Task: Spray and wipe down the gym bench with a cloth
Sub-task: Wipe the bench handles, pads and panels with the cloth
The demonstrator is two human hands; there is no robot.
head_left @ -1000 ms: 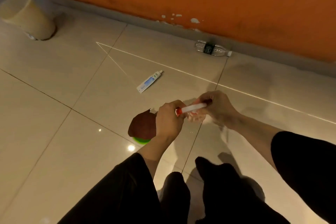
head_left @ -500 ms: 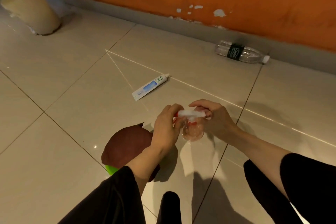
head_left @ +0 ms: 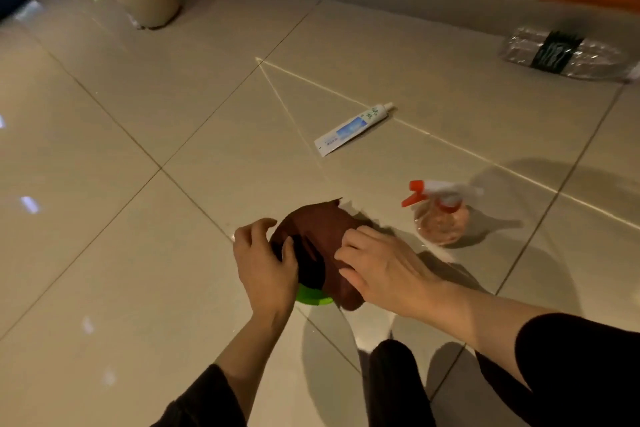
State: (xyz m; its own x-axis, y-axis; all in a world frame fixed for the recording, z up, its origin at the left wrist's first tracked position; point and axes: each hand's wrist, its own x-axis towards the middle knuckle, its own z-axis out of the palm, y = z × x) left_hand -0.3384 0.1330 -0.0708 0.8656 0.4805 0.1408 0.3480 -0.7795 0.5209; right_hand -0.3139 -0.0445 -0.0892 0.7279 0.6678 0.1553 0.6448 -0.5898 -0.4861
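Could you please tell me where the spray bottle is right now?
In the head view, the spray bottle stands on the floor tiles, right of centre, free of both hands, just right of the brown cloth and nearer than the toothpaste tube.

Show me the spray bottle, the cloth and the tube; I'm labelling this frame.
spray bottle (head_left: 440, 218), head view, clear body.
cloth (head_left: 318, 225), head view, upper fold.
tube (head_left: 351, 130), head view, middle of label.
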